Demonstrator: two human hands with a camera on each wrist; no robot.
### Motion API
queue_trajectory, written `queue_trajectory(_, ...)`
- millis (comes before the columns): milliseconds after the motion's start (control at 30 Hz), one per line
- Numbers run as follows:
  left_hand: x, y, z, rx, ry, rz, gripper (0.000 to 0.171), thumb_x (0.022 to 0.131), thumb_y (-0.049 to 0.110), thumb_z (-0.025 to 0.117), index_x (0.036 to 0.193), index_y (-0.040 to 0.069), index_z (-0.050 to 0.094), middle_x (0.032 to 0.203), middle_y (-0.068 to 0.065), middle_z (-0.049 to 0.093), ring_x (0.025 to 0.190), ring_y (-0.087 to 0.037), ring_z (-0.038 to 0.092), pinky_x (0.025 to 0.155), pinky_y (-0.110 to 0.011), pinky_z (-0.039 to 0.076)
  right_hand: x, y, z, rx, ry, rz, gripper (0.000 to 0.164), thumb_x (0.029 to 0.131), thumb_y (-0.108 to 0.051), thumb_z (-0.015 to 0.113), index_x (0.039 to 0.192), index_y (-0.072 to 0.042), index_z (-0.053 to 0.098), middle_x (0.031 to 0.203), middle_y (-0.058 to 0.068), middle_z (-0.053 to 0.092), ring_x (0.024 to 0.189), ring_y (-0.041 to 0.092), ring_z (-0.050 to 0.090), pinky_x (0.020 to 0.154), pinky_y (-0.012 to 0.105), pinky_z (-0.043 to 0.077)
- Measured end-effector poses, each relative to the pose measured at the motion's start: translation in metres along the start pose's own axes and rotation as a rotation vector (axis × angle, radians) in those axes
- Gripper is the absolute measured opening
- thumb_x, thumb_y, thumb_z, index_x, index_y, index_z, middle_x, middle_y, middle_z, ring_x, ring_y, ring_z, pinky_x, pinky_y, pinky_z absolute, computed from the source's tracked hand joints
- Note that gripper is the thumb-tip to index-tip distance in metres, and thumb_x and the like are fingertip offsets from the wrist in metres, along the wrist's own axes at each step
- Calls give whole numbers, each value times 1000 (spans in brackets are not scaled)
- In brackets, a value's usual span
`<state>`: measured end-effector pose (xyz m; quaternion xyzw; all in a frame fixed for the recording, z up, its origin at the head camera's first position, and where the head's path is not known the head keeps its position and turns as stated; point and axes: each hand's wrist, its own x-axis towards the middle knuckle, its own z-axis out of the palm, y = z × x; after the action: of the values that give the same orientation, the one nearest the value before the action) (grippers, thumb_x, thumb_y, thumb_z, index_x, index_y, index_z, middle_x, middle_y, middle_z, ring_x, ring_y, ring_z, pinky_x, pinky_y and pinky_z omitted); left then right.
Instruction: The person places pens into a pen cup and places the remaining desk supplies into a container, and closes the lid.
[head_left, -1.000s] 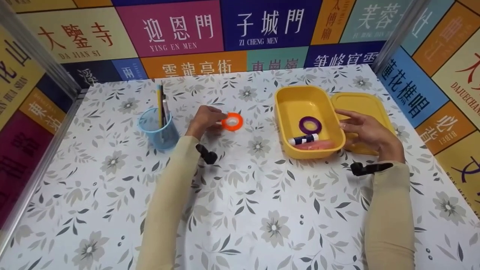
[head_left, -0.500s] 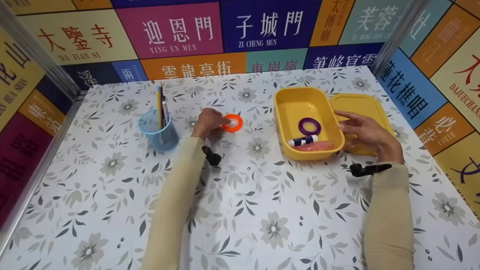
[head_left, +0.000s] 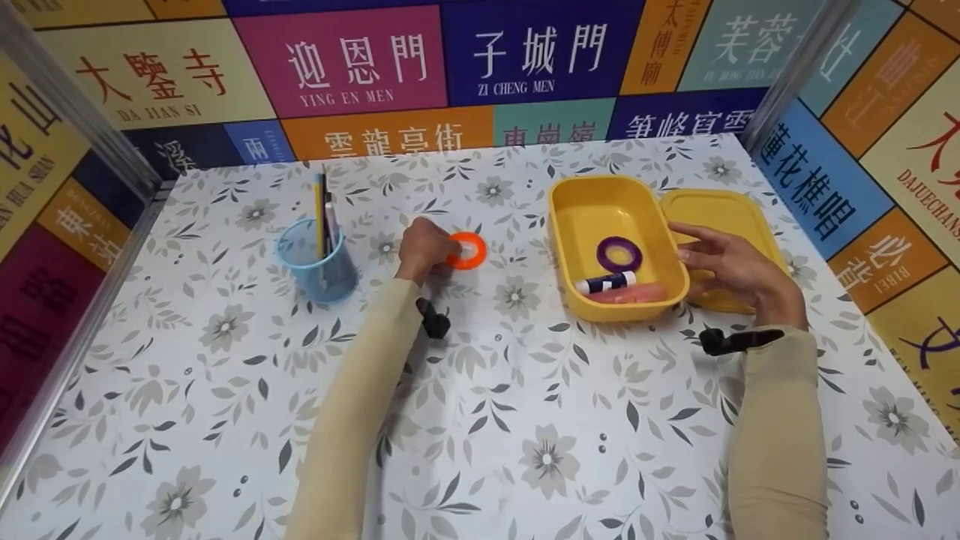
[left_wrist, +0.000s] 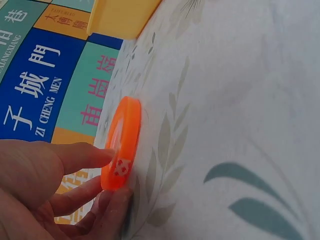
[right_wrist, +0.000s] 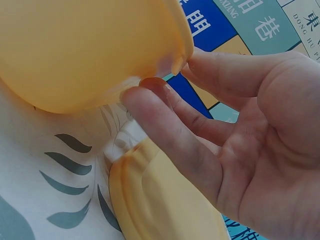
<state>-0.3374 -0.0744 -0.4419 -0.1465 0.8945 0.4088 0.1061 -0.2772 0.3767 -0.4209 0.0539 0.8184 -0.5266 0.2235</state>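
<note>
My left hand (head_left: pixel 427 246) pinches a roll of orange tape (head_left: pixel 471 250) at its near edge. In the left wrist view one fingertip reaches over into the hole of the orange tape (left_wrist: pixel 131 125), and other fingers lie under its rim, close to the table. My right hand (head_left: pixel 739 266) rests against the right wall of a yellow box (head_left: pixel 561 225), its fingers fairly straight; the right wrist view shows fingertips (right_wrist: pixel 137 97) right at the rim and outer wall. Inside the box lie a purple tape roll (head_left: pixel 619 255), a white and navy glue stick (head_left: pixel 606 283) and a pink item (head_left: pixel 630 293).
A yellow lid (head_left: pixel 724 210) lies beside the box, partly under my right hand. To the left stands a light blue pen cup (head_left: pixel 319 266) with several pencils and pens (head_left: pixel 322 217). Printed panels (head_left: pixel 345 60) wall off the back and sides of the flowered table (head_left: pixel 480 390).
My left hand has shifted slightly right and toward me, and its fingers have closed onto the orange tape, which has moved a little nearer me. My right hand stays at the box.
</note>
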Motion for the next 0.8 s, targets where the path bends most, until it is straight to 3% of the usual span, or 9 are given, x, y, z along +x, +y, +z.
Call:
queue_trajectory(167,-3,1,0,0,7,27,20,79,10,71,98,6,70,93,-5,68,73,-19,59,64,-28,49,0,-1,2,-6,12,-6,64,96,-43,63,154,-43,34,150,5,47,113,13,62,91,31,60)
queue_trajectory(267,-1,0,-1,-54,-4,27,24,80,10,72,103,5,69,100,-7,69,78,-20,62,67,-28,54,1,0,2,-10,14,-1,67,96,-44,63,155,-44,31,153,6,44,114,15,63,92,32,60)
queue_trajectory(533,6,-6,-2,-232,-67,-5,25,87,6,71,111,3,67,106,-11,67,65,-16,65,59,-30,62,0,2,0,-21,0,6,65,97,-44,61,154,-45,31,156,8,41,119,20,60,93,32,59)
queue_trajectory(800,4,-9,-4,-344,-153,-48,31,92,3,64,122,2,66,108,-11,66,63,-14,66,67,-30,64,0,0,1,-30,5,3,64,96,-46,63,153,-46,34,154,9,42,117,20,60,93,33,60)
